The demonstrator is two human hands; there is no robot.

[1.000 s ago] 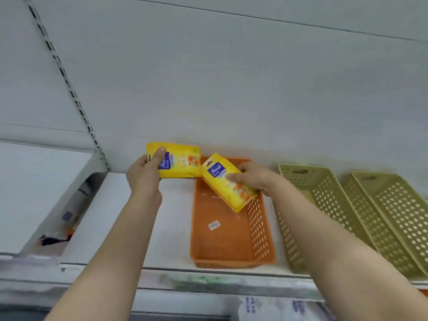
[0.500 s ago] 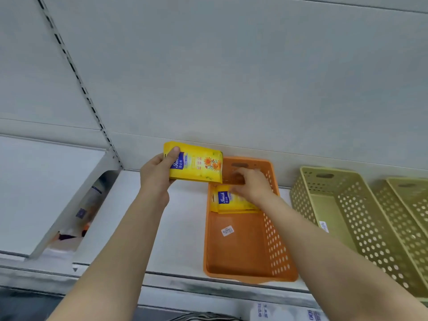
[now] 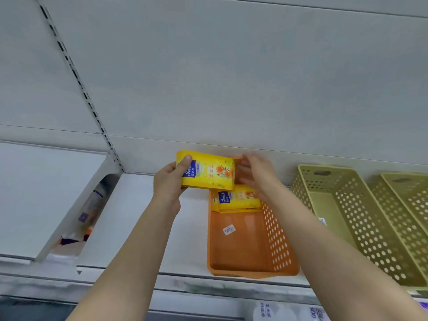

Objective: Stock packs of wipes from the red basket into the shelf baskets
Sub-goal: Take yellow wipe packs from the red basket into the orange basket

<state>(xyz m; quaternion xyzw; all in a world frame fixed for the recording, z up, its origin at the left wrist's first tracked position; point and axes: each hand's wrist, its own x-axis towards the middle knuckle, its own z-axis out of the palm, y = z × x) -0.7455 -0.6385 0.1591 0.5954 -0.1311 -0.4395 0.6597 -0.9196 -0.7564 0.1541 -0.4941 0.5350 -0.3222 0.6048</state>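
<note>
Grey-white store shelving (image 3: 143, 218) with a pale back panel behind and a slotted upright rail (image 3: 76, 72) running diagonally at upper left. Orange perforated basket (image 3: 245, 256) as landmark, standing on the shelf board, long side running front to back, a small white barcode sticker (image 3: 228, 229) on its floor. Just right of the orange basket, an olive-green perforated basket (image 3: 352, 216); beyond that one, further right, a second olive-green basket (image 3: 407, 200) cut by the frame edge. Well left of the orange basket, a slanted white divider panel (image 3: 76, 205) with blurred packaged goods behind it.

Left hand (image 3: 170, 184) raised just above and left of the orange basket's back end, thumb and fingers clamped on a yellow pack of wipes (image 3: 208, 173), held flat-faced with blue logo and orange flowers showing. Right hand (image 3: 256, 174) over the basket's back right corner, motion-blurred, fingers spread and loosely extended beside the held pack's right edge; contact with it cannot be told. Second yellow wipes pack (image 3: 237, 198) lying inside the orange basket at its back end, under the held pack and beside the right hand.
</note>
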